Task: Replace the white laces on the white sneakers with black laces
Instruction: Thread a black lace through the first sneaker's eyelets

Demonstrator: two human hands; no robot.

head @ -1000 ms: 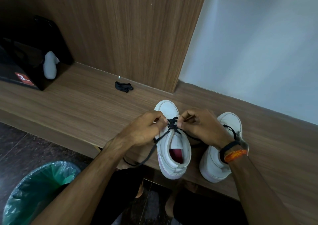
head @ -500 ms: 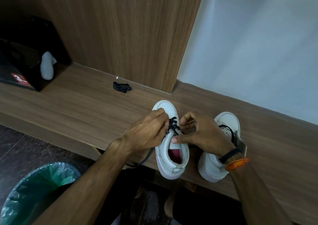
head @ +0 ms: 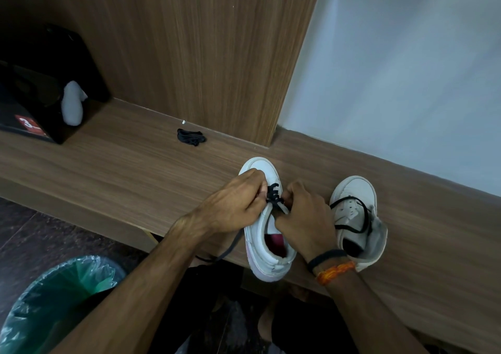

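Sneaker (head: 267, 234) stands on the counter (head: 135, 169) between both hands, toe pointing away; left hand (head: 235, 204) and right hand (head: 303, 221) each pinch the black lace (head: 273, 195) over its eyelets.

One camera only, on person's head. Looks forward and down, close over both hands, desk (head: 113, 169) edge and floor below.
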